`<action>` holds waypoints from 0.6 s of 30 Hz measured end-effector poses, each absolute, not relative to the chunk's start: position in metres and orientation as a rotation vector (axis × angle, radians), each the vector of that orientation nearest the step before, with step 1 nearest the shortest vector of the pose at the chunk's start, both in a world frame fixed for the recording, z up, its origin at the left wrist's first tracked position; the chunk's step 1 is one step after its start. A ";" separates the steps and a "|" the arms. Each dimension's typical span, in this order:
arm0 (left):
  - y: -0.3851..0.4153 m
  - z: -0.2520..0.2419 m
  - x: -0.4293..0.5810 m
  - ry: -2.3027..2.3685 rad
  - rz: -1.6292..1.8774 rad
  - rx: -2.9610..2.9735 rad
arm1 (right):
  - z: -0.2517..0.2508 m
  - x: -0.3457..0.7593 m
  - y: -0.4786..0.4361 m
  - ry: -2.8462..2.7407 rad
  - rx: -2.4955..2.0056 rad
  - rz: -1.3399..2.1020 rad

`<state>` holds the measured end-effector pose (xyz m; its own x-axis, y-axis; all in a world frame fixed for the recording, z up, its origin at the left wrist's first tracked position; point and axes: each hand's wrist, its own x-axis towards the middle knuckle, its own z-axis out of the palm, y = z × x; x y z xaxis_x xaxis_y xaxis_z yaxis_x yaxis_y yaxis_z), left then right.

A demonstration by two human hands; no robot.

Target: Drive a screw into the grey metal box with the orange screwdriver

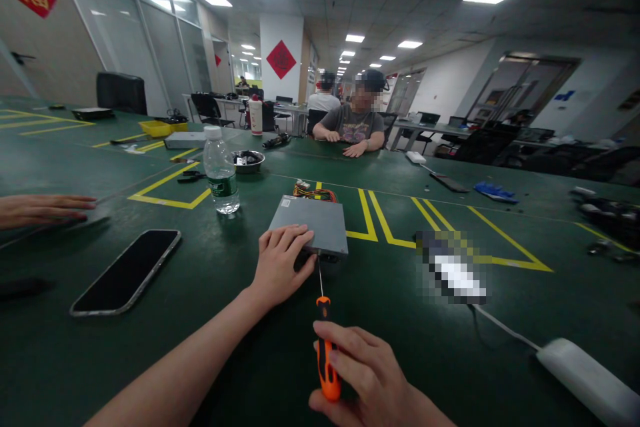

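A grey metal computer power supply unit (pixel 325 219) lies flat on the green table, its bundle of coloured cables (pixel 320 195) coming out at the far side. My left hand (pixel 286 255) grips its near left corner, with fingers over the top and the thumb by the near face. In my right hand (pixel 367 373) is a screwdriver (pixel 327 363) with an orange and black handle, held between thumb and fingers. Its thin shaft points away from me and its tip meets the near face of the unit. The screw or hole at the tip is too small to make out.
Left of the unit stand a water bottle (pixel 223 177) and a black phone (pixel 127 273). A metal bowl (pixel 249 161) sits behind. At right are a white power strip (pixel 590 373) and its cord. Another person's hand (pixel 45 209) is at far left; a person (pixel 357 123) sits opposite.
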<state>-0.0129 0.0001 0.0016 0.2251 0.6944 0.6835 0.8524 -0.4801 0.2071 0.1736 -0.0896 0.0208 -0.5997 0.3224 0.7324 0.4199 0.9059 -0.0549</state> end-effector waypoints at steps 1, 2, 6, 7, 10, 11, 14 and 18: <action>0.000 0.002 -0.013 -1.468 -1.098 -2.282 | 0.021 0.173 -0.090 -2.295 -0.529 -0.149; 0.000 0.002 -0.013 -1.469 -1.101 -2.278 | 0.023 0.172 -0.090 -2.331 -0.524 -0.152; 0.000 0.002 -0.013 -1.474 -1.106 -2.277 | 0.028 0.169 -0.090 -2.364 -0.472 -0.197; 0.000 0.002 -0.013 -1.476 -1.104 -2.281 | 0.028 0.169 -0.090 -2.341 -0.468 -0.209; 0.000 0.001 -0.013 -1.486 -1.102 -2.291 | 0.026 0.170 -0.090 -2.301 -0.476 -0.207; 0.000 0.001 -0.013 -1.486 -1.105 -2.291 | 0.025 0.171 -0.090 -2.303 -0.490 -0.189; 0.001 0.000 -0.013 -1.484 -1.114 -2.286 | 0.024 0.169 -0.090 -2.359 -0.519 -0.128; 0.000 0.001 -0.012 -1.482 -1.116 -2.283 | 0.025 0.164 -0.087 -2.419 -0.461 -0.211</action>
